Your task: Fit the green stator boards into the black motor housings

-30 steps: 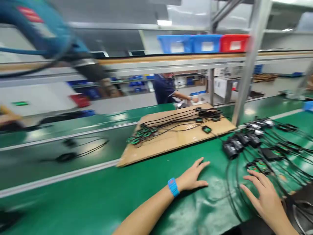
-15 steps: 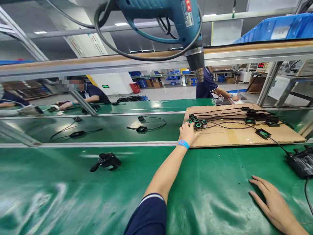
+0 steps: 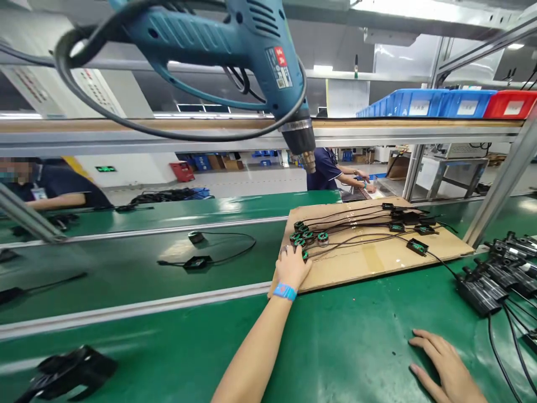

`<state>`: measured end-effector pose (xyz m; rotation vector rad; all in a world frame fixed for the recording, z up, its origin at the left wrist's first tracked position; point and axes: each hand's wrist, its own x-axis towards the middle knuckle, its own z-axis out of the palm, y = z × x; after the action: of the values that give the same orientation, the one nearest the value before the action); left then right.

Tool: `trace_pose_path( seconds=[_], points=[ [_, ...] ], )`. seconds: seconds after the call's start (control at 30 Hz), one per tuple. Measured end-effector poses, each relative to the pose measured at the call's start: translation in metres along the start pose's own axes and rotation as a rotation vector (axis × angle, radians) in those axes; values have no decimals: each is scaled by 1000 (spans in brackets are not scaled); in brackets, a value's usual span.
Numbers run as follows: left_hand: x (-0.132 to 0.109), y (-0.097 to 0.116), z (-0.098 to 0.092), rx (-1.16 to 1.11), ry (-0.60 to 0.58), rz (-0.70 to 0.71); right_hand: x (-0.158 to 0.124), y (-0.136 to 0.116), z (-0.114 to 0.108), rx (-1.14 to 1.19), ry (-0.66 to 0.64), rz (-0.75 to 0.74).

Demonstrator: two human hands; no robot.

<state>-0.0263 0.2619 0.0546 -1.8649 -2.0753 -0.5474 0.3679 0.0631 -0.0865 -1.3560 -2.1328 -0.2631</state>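
- The left hand [image 3: 292, 267] rests at the cardboard sheet's [image 3: 377, 263] near left corner, fingers bent onto the green round parts [image 3: 308, 238]; whether they pinch one, I cannot tell.
- The right hand [image 3: 444, 366] lies flat on the worktop [image 3: 348, 347], fingers spread, holding nothing.
- No wired part is lifted off the sheet.
- Room to move lies between the hands; black adapters [image 3: 480, 288] crowd the right, and a heat gun [image 3: 235, 39] hangs overhead.

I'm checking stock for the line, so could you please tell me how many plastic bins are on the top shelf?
3, in a row: left blue bin, middle blue bin, and red bin at the picture's right edge; more may be cut off beyond it.
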Motion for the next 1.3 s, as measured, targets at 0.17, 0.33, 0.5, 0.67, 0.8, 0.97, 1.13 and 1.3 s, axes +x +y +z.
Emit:
trace_pose_path(
  seconds=[0.17,0.33,0.5,0.67,0.8,0.97,1.13,1.3],
  points=[
    [-11,-14,4,-43,-68,-52,25,-2,-3,83,-56,65],
    [-17,-12,-8,-57,-95,-17,104,-30,12,128,21,-47],
    [-68,-8,-55,-46,-59,67,196,-76,47,143,99,-94],
    [-143,-24,-90,-144,-17,182,242,-77,57,193,103,-75],
    [-180,-56,-81,-243,22,224,196,-54,23,260,67,-82],
    [-193,-70,-47,-298,98,345,63,-69,-43,364,-49,-281],
    [-184,-53,-13,-291,18,473,-24,-91,-77,683,-255,-161],
    [-177,-54,13,-282,-41,562,-33,-59,-87,493,-136,138]
  ],
)
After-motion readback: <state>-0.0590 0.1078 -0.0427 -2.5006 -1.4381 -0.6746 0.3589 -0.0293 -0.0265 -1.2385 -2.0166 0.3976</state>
